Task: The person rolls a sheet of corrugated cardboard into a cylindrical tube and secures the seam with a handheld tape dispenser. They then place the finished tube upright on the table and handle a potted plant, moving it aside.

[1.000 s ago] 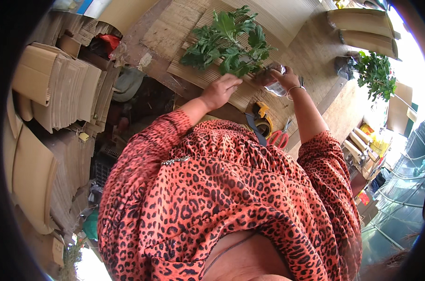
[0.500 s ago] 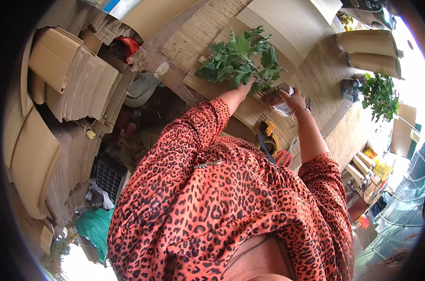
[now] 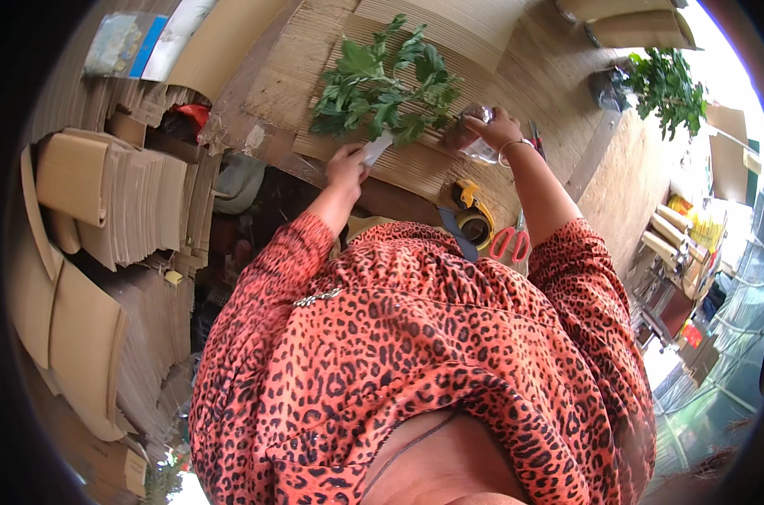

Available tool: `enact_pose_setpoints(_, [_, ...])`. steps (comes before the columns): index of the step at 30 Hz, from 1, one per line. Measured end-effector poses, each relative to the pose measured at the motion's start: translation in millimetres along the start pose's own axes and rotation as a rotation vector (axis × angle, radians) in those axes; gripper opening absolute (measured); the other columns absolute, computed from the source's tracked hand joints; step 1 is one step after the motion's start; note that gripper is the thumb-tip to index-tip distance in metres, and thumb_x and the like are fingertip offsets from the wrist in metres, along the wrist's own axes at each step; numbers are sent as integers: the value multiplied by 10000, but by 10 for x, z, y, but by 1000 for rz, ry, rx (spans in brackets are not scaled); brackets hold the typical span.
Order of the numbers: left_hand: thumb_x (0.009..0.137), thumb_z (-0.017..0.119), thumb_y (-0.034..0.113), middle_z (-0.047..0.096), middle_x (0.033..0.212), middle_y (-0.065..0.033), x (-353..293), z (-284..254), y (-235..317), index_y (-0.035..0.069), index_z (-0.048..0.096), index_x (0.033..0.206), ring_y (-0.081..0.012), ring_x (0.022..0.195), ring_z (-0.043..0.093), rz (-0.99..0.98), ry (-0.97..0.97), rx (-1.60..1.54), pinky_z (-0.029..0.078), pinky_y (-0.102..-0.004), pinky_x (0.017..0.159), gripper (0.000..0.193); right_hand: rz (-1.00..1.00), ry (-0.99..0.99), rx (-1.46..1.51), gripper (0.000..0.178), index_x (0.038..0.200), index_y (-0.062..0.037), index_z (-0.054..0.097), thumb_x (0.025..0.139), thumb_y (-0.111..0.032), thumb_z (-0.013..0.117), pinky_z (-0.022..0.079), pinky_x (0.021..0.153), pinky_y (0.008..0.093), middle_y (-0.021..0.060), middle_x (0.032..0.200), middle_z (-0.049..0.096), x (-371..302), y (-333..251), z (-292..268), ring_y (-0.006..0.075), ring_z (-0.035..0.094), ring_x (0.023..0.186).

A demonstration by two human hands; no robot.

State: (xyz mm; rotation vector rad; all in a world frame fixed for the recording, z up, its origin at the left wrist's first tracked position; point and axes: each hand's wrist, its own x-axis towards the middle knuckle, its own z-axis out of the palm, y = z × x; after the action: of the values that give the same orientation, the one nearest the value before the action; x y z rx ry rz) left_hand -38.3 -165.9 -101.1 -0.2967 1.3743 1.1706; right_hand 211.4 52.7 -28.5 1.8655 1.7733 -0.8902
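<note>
A leafy green plant (image 3: 386,88) lies on the corrugated cardboard sheet (image 3: 416,172), leaves pointing away from me to the left. At its right end, a brownish clump (image 3: 476,135) is wrapped in shiny clear plastic. My right hand (image 3: 501,130) is closed around this wrapped clump. Just at the near side of the leaves, my left hand (image 3: 347,167) pinches a white strip (image 3: 377,149); whether it is paper, film or tape I cannot tell. The strip's far end reaches the lower leaves.
A yellow tape dispenser (image 3: 473,220) and red-handled scissors (image 3: 512,241) lie near my body. A dark tool (image 3: 537,140) sits beyond my right wrist. Another bagged plant (image 3: 664,88) stands at the right. Stacked flat cardboard (image 3: 138,189) fills the left side.
My left hand has left the plant's stem area, moving left and nearer, and now has the white strip in it. My right hand stays on the wrapped clump. The whole view has shifted.
</note>
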Motion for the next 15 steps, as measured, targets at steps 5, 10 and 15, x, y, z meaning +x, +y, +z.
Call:
enact_pose_setpoints(5, [895, 635, 83, 564, 735, 31, -409, -365, -78, 93, 626, 988, -39, 523, 464, -61, -64, 162, 431, -204, 492, 94, 12, -8, 24, 1066, 1412, -122, 424, 607, -767, 691, 356, 1080, 435, 288, 1383, 414, -123, 44, -136, 417, 388, 1320])
enact_pose_setpoints(10, [900, 629, 69, 585, 837, -6, -592, 10, 73, 48, 627, 1077, -56, 639, 494, -45, -339, 341, 434, -204, 609, 178, -659, 502, -92, 668, 1321, -136, 519, 750, -387, 757, 458, 979, 431, 175, 1286, 540, -896, -195, -232, 385, 537, 1155])
enact_pose_setpoints(15, [902, 636, 93, 611, 919, 0, -705, 759, 141, 53, 631, 1070, -52, 739, 527, 23, -605, 451, 445, -200, 664, 173, -783, -33, 154, 446, 1218, -121, 571, 807, -228, 708, 521, 810, 412, 160, 1022, 664, -1466, -140, 136, 352, 640, 936])
